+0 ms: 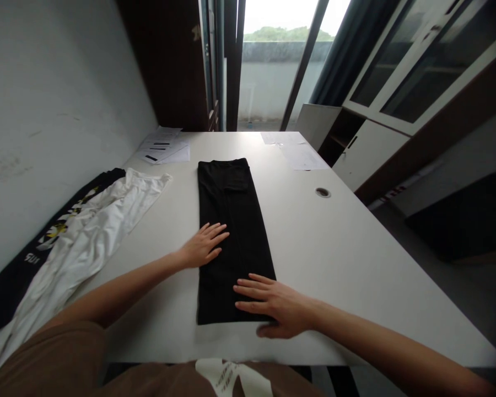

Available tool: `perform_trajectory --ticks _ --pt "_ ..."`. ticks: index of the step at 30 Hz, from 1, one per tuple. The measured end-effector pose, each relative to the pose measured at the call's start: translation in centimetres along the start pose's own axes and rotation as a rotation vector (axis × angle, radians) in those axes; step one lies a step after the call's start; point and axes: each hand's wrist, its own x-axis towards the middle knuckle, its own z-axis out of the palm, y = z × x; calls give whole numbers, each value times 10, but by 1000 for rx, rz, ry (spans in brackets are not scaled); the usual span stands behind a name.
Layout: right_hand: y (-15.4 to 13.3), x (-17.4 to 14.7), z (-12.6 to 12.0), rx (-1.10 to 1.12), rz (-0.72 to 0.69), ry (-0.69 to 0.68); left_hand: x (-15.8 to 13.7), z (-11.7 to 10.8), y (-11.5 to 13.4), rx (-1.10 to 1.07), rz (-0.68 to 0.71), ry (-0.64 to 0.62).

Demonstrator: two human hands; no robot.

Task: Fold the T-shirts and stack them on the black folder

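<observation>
We have the black garment (240, 237) lying flat on the white worktop (343, 264) in front of us, folded into a long, narrow strip that runs away from us, with what looks like a pocket near its far end. Both our hands rest on it, palms down and fingers spread, pinching nothing. Our left hand (204, 245) lies across the left edge, around the middle of the strip, fingers pointing inward over the cloth. Our right hand (270, 305) is nearer to us, at the lower right corner; its fingers lie on the fabric, while the thumb sits just beyond the near edge. To our left, well apart from the black garment, we see a rumpled white garment (101, 223) overlapping a dark printed garment (35, 258) with yellow and white markings, which lies beside the wall (49, 99). Toward the far end of the worktop we have some papers (167, 148) on the left and further sheets (300, 156) on the right, with a round hole (323, 192) nearer to us than those sheets.
</observation>
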Motion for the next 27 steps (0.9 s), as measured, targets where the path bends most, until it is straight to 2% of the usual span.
perform_trajectory --ticks 6,12,14,17,21,24,27 --pt "8 -35 6 -130 117 111 -60 -19 52 -59 168 -138" --pt "29 -43 11 -247 110 199 -99 -42 75 -149 272 -251" --pt "36 -42 9 -257 126 254 -109 -38 77 -142 264 -236" --pt "47 -36 3 -300 190 300 -118 -20 82 -80 195 -109" --pt "53 -22 -3 -275 182 222 -117 -6 92 -132 142 81" --pt "46 -13 -1 -199 149 146 -118 -16 97 -264 80 91" --pt "33 -11 0 -133 155 121 -126 -30 100 -365 8 21"
